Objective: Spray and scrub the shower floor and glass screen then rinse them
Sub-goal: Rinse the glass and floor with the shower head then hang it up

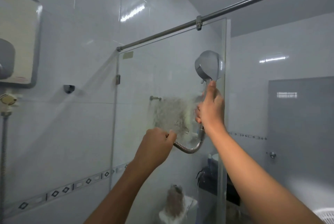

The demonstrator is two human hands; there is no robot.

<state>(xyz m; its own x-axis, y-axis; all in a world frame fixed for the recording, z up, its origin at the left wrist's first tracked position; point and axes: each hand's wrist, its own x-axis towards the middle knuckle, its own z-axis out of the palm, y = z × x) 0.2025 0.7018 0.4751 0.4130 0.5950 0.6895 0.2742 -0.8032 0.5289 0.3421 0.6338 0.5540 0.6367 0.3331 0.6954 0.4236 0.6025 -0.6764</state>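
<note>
The glass screen (159,75) stands ahead, wet and smeared where water hits it around its middle. My right hand (210,108) grips the handle of a grey shower head (209,65), raised near the screen's right edge with its face turned to the glass. A metal hose (191,148) loops down from the handle. My left hand (155,145) grips that hose lower down, left of the loop. The shower floor is out of view.
A water heater (18,39) hangs on the left tiled wall, with a pipe (3,151) below it. A steel rail (235,9) runs above the screen. Beyond the glass are a toilet (177,205) and a dark bag (207,180). A white basket (325,214) shows bottom right.
</note>
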